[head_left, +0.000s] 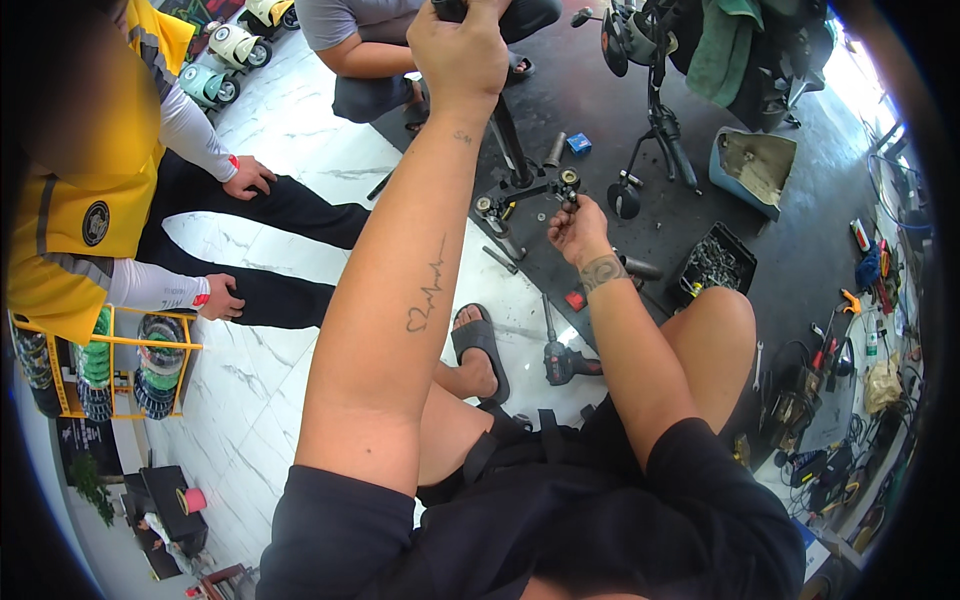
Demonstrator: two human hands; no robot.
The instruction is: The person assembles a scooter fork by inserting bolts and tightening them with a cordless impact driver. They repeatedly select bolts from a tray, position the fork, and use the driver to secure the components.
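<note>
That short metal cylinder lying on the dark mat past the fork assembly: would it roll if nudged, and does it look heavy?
The metal cylinder lies on its side, so a sideways nudge would probably roll it, though the dark mat may slow it. It looks like bare metal, likely stiff and heavy for its size.

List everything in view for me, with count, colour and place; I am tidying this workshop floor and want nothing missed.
fork assembly: one, black and metal, floor ahead
power driver: one, black and red, floor by right knee
parts tray: one, black, right of fork
seat pan: one, blue and tan, upper right
small box: one, blue, beyond fork
hand tools: several, mixed colours, right edge
seated person in yellow vest: one, left
sandal: one, black, own left foot
left hand: gripping a dark upright part
right hand: closed on fork hardware
</note>
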